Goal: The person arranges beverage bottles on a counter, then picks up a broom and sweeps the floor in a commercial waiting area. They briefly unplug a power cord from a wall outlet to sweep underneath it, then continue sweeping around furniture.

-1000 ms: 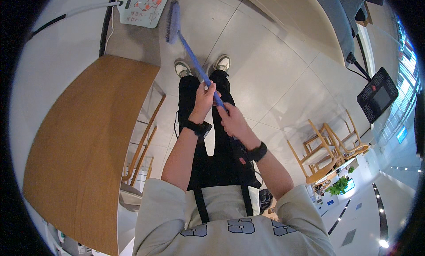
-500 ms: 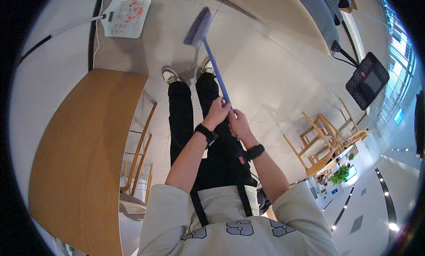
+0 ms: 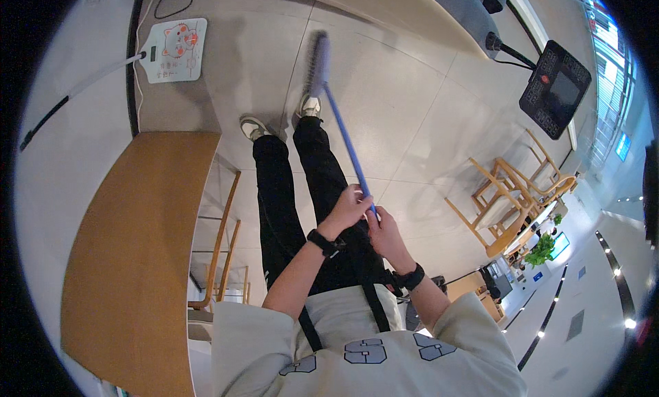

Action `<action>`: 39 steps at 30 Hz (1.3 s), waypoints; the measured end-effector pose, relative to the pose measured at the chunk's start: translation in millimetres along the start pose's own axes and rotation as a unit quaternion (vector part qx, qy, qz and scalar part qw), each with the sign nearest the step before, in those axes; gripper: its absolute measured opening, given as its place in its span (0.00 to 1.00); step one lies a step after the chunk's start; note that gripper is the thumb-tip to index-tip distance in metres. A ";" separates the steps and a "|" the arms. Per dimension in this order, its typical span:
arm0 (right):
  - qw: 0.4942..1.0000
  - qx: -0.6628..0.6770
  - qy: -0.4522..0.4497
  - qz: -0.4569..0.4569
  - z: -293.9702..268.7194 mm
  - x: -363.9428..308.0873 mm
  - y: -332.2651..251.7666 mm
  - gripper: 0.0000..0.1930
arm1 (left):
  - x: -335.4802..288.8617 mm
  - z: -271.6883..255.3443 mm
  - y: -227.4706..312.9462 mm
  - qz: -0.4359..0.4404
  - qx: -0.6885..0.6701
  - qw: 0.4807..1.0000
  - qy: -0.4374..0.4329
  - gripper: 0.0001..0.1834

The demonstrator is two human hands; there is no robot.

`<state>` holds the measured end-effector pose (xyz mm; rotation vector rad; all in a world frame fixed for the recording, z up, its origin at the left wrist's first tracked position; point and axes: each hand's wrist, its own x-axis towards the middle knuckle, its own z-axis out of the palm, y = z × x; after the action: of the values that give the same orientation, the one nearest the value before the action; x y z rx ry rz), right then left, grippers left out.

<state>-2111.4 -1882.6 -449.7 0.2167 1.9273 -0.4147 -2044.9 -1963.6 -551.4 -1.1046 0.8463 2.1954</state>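
Observation:
Both my hands are closed on the blue handle of a broom (image 3: 348, 143), close together in front of my thighs. My left hand (image 3: 350, 208) grips a little farther up toward the brush, and my right hand (image 3: 388, 238) holds nearer the handle's end. The broom head (image 3: 318, 64), with grey-purple bristles, is blurred by motion. It is at or just above the pale tiled floor (image 3: 384, 88), just beyond my right shoe (image 3: 310, 107). My left shoe (image 3: 254, 127) stands beside it.
A wooden table (image 3: 130, 260) fills the left, with a chair (image 3: 223, 253) tucked beside it. A flat white scale-like board (image 3: 176, 50) lies by the wall, near cables. Wooden chairs (image 3: 508, 205) stand at right, below a black screen device (image 3: 556, 88). A pale curved counter (image 3: 371, 9) crosses the top.
The broom head has turned to a narrower, more upright angle and come closer to my right shoe. Both hands have moved slightly toward me and right, still gripping the handle. The whole view has shifted.

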 end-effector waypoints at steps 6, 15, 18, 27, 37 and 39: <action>0.989 0.079 -0.078 -0.094 25.0 54.4 -69.6 0.14 | 9.3 -61.7 57.9 0.054 -0.023 0.990 0.126 0.15; 0.968 0.182 -0.114 -0.128 45.9 145.3 -139.8 0.14 | 95.1 -154.0 98.0 0.121 0.092 0.972 0.177 0.11; 0.947 0.291 -0.130 -0.034 52.3 144.5 -118.2 0.15 | 115.4 -154.6 85.7 0.087 0.223 0.958 0.155 0.14; 0.924 0.370 -0.058 0.083 38.2 101.9 6.5 0.19 | 86.1 -23.2 37.4 -0.001 0.359 0.924 0.135 0.17; 0.967 0.218 -0.024 0.129 -22.3 42.7 21.6 0.14 | 72.0 29.9 28.9 -0.055 0.236 0.970 0.004 0.17; 0.983 0.154 -0.018 0.103 -29.4 30.9 -12.3 0.14 | 69.3 21.4 32.7 -0.061 0.195 0.979 -0.013 0.19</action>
<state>-2152.7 -1883.9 -466.0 0.6012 1.7771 -0.5720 -2114.3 -1957.1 -589.7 -0.9048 1.1079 1.8353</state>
